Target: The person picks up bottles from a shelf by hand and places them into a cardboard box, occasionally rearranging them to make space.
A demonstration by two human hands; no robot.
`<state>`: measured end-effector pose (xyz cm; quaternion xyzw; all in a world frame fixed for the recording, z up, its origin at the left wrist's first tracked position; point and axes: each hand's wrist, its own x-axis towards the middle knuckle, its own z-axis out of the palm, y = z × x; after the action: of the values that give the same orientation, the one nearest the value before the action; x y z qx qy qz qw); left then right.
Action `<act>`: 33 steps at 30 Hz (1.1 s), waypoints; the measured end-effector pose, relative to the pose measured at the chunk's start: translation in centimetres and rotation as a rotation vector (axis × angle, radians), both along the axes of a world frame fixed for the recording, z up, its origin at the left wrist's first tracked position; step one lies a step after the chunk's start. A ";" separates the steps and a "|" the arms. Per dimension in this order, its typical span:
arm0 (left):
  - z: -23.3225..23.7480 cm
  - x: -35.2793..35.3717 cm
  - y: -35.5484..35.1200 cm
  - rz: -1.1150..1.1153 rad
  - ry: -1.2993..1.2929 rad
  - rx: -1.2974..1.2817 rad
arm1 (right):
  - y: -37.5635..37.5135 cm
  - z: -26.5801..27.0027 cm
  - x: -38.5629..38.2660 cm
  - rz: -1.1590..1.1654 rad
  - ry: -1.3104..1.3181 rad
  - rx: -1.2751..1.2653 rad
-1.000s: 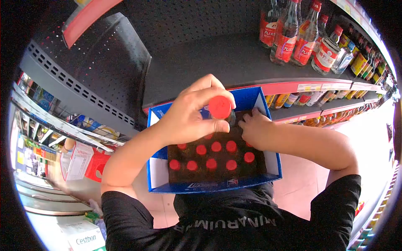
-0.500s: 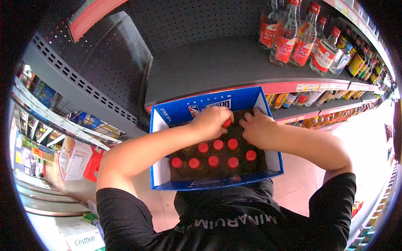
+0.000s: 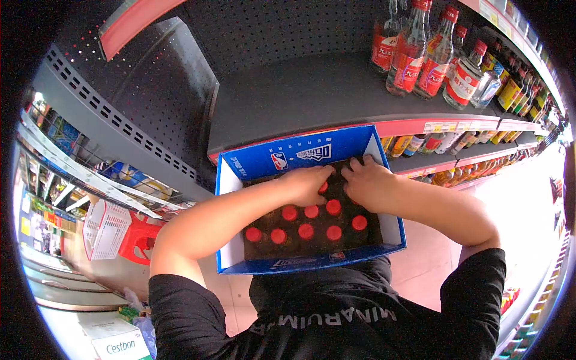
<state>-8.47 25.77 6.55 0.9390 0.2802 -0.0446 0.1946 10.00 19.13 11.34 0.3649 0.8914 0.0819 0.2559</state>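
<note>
The left hand, at the middle of the frame, was bent over with its thumb and fingers closed round the cap of a red-capped bottle; how firmly they pinched could not be told. That bottle stood inside a blue carton, toward its back. Just beside it, the right hand reached down by the carton's back right corner, fingers curled, their tips lost in shadow, so whether they held anything could not be told.

Good handling here seemed to call for a grip square over the cap and a vertical line of movement, so that the bottle would not knock its neighbours. The right hand could best steady the carton or the glassware beside it, keeping its fingers out from between bottles.

Nearer the wearer, more red caps showed in uneven rows. Beyond the carton's back wall ran a dark shelf, with clear red-labelled liquor bottles at the upper right. A white-and-red basket sat at the left, and a Cestbon box at the lower left.
</note>
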 end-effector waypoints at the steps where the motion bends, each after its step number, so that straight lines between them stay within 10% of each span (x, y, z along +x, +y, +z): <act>1: 0.0 -0.1 -0.1 -0.005 0.000 -0.007 | 0.0 0.1 -0.1 -0.016 0.000 -0.013; 33: 0.2 0.0 -0.8 -0.124 0.100 0.038 | -0.3 -1.2 0.6 0.037 0.189 0.117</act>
<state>-8.44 25.01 6.77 0.9547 0.2316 -0.0980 0.1594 10.59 18.80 10.18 0.3686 0.9119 0.1037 0.1477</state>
